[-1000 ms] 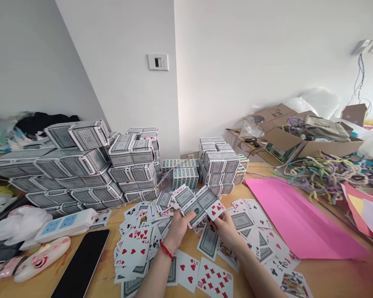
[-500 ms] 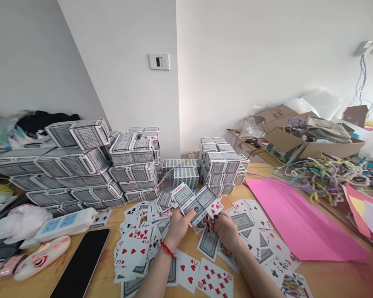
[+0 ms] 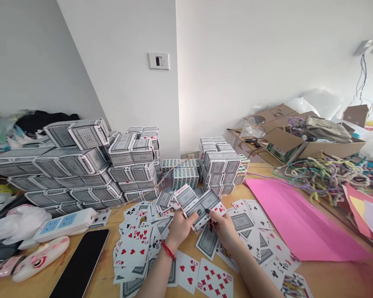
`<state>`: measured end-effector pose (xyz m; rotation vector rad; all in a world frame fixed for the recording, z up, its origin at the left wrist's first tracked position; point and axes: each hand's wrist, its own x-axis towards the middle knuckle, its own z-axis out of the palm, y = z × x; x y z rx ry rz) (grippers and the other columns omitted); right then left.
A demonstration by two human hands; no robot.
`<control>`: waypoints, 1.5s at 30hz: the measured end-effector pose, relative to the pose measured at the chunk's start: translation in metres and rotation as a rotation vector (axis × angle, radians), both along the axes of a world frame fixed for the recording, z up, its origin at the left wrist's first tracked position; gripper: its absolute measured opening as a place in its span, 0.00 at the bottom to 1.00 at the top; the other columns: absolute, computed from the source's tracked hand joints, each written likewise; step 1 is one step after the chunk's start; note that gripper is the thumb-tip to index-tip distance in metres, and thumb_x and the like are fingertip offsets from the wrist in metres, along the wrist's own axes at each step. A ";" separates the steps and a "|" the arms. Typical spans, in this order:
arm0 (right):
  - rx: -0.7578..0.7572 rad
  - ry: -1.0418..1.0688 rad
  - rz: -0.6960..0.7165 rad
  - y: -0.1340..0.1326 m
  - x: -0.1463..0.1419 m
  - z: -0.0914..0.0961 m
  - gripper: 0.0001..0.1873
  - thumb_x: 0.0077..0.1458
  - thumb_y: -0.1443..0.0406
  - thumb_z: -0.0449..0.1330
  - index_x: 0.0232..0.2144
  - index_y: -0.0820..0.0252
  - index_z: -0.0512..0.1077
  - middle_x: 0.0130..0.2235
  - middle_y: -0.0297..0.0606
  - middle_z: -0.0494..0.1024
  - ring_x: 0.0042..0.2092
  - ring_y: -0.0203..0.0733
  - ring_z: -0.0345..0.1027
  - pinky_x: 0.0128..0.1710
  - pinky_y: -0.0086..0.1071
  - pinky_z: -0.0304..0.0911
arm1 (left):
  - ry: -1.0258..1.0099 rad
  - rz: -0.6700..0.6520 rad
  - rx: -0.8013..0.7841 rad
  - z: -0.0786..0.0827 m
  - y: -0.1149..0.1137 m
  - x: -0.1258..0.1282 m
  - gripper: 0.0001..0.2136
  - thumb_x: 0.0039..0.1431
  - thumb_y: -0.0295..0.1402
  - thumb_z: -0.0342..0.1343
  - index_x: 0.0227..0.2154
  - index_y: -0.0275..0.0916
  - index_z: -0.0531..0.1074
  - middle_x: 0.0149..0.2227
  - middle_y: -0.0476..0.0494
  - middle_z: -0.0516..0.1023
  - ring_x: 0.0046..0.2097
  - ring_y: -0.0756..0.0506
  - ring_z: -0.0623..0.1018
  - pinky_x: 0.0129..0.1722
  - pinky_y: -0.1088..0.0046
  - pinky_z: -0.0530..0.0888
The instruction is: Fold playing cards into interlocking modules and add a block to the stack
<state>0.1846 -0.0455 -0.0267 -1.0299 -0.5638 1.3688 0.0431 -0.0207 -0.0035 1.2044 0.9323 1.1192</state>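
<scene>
My left hand (image 3: 180,227) and my right hand (image 3: 221,226) are raised over the wooden table (image 3: 329,277), both closed on a folded piece of interlocked playing cards (image 3: 199,204). Its green-patterned backs face up, and a red card shows at its right end. The left thumb presses on top of the piece; the right fingers pinch its right end. A red string circles my left wrist. Loose playing cards (image 3: 136,244) lie scattered face up and face down under and around both hands.
Stacks of finished card cubes (image 3: 81,165) rise at the back left, and a smaller stack (image 3: 219,163) at centre. A power strip (image 3: 65,221), a phone (image 3: 81,265) and a toy (image 3: 37,258) lie left. Pink paper (image 3: 295,219), tangled cords (image 3: 326,174) and a cardboard box (image 3: 311,145) fill the right.
The right hand has slid left along the card piece and now covers most of the red card. The piece has dropped slightly toward the table.
</scene>
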 end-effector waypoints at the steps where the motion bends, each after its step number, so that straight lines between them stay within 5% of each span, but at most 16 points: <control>1: 0.003 0.016 -0.008 0.000 -0.001 0.001 0.12 0.37 0.62 0.66 0.25 0.61 0.69 0.18 0.29 0.70 0.21 0.36 0.63 0.22 0.29 0.58 | 0.003 -0.011 0.002 0.000 0.000 0.000 0.03 0.45 0.28 0.58 0.26 0.39 0.75 0.31 0.44 0.78 0.33 0.44 0.73 0.35 0.72 0.67; 8: 0.088 0.044 -0.041 -0.001 -0.006 0.011 0.19 0.38 0.61 0.67 0.35 0.61 0.71 0.32 0.38 0.78 0.33 0.46 0.71 0.30 0.36 0.65 | 0.042 -0.072 0.000 -0.002 -0.003 -0.003 0.04 0.47 0.31 0.57 0.27 0.40 0.75 0.31 0.44 0.78 0.34 0.42 0.74 0.37 0.70 0.68; 12: 0.091 -0.001 -0.039 0.000 -0.004 0.006 0.19 0.38 0.60 0.66 0.35 0.61 0.71 0.33 0.39 0.78 0.34 0.46 0.71 0.31 0.36 0.65 | -0.110 -0.081 -0.151 -0.005 -0.005 -0.003 0.04 0.45 0.30 0.58 0.27 0.39 0.74 0.33 0.44 0.78 0.38 0.41 0.74 0.40 0.68 0.69; 21: 0.156 -0.392 0.093 0.000 0.003 -0.005 0.19 0.45 0.52 0.59 0.18 0.61 0.66 0.18 0.32 0.70 0.22 0.36 0.61 0.25 0.29 0.58 | -0.388 -0.018 -0.442 -0.011 0.004 0.001 0.11 0.41 0.27 0.61 0.32 0.38 0.73 0.34 0.44 0.79 0.38 0.41 0.77 0.38 0.65 0.72; 27: 0.153 -0.519 0.190 0.000 -0.001 -0.010 0.21 0.48 0.50 0.56 0.16 0.60 0.64 0.16 0.33 0.67 0.19 0.35 0.60 0.22 0.29 0.57 | -0.360 0.120 -0.360 -0.015 0.007 0.004 0.15 0.38 0.29 0.64 0.33 0.33 0.75 0.29 0.40 0.79 0.36 0.39 0.78 0.38 0.62 0.73; 34: 0.120 -0.396 0.204 0.003 -0.003 -0.008 0.22 0.45 0.47 0.56 0.20 0.60 0.64 0.20 0.35 0.72 0.17 0.34 0.61 0.18 0.29 0.59 | -0.252 0.368 -0.212 -0.019 0.012 0.004 0.19 0.34 0.28 0.65 0.35 0.36 0.74 0.36 0.41 0.80 0.39 0.39 0.77 0.38 0.64 0.73; 45: 0.133 -0.454 0.197 0.006 -0.001 -0.013 0.22 0.47 0.46 0.54 0.23 0.59 0.62 0.20 0.33 0.73 0.15 0.32 0.59 0.16 0.27 0.58 | -0.174 0.331 -0.129 -0.016 0.013 0.002 0.19 0.36 0.30 0.64 0.37 0.36 0.74 0.38 0.40 0.79 0.40 0.40 0.77 0.41 0.64 0.72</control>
